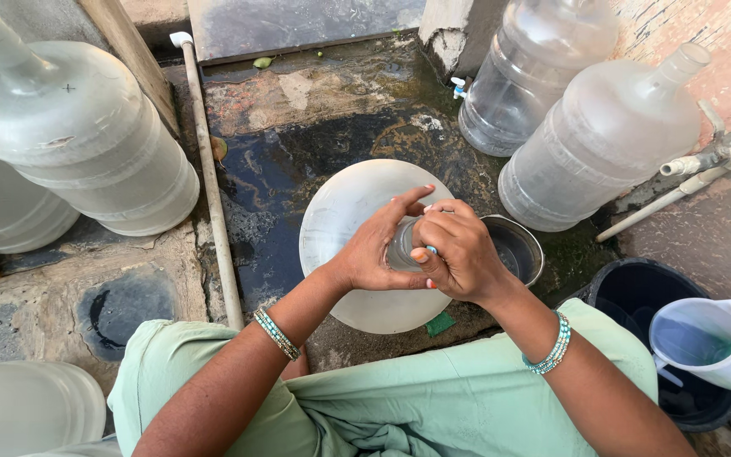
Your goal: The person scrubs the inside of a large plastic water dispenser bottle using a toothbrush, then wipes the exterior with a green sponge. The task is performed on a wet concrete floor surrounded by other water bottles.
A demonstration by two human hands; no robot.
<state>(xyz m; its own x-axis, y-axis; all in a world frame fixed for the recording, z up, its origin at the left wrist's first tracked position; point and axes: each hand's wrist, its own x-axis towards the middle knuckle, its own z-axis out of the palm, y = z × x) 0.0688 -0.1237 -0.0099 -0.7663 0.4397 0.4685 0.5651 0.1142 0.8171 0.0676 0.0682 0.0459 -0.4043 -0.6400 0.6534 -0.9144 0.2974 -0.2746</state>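
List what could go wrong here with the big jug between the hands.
1. The large translucent plastic water jug stands on wet, slimy-looking ground; it might slide or tip.
2. Both the left hand and right hand are wrapped round its neck, which looks wet, so the fingers could slip.
3. The round metal bowl sits right beside the jug and could be knocked.

Single head-mounted view, directed steeply downward from above the person's lap. The left hand (374, 250) and right hand (460, 254) are seen at close range near frame centre, over an upright water jug (340, 220). The wet stone floor (298, 161) is taken in ahead, the farther jugs (78, 135) being cut off by the frame edges.
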